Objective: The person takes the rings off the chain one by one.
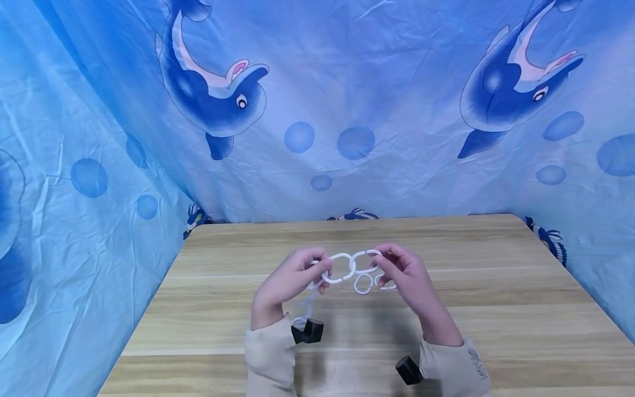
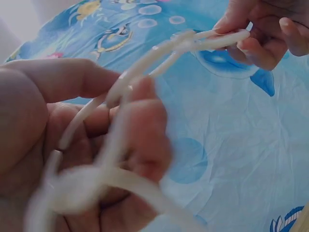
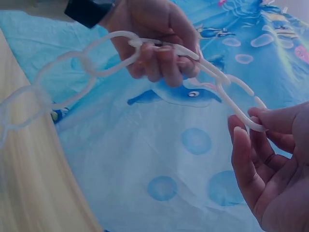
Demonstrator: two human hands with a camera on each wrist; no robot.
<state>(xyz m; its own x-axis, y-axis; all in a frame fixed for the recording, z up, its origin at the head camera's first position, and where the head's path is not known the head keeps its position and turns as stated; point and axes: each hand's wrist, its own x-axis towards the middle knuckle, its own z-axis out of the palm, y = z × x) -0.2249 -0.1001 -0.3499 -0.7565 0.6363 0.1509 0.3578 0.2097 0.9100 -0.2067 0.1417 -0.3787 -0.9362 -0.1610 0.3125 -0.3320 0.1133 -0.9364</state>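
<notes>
A chain of white plastic links runs between my two hands. In the head view, my left hand (image 1: 295, 273) pinches one white link (image 1: 335, 280) between thumb and fingers. Linked through it is a second white link (image 1: 366, 271), gripped at its far end by my right hand (image 1: 404, 273). A split shows in that second link (image 3: 236, 107) in the right wrist view. From the left hand more of the chain (image 3: 108, 73) hangs down, blurred. Two loose links lie on the table behind the right hand: a round one (image 1: 356, 282) and one partly hidden (image 1: 388, 288).
The wood-grain table (image 1: 496, 309) spreads beneath both hands. Blue curtains (image 1: 317, 82) printed with dolphins and bubbles hang behind it and at both sides. Black wrist mounts (image 1: 313, 331) stick out from the beige sleeves (image 1: 270, 358).
</notes>
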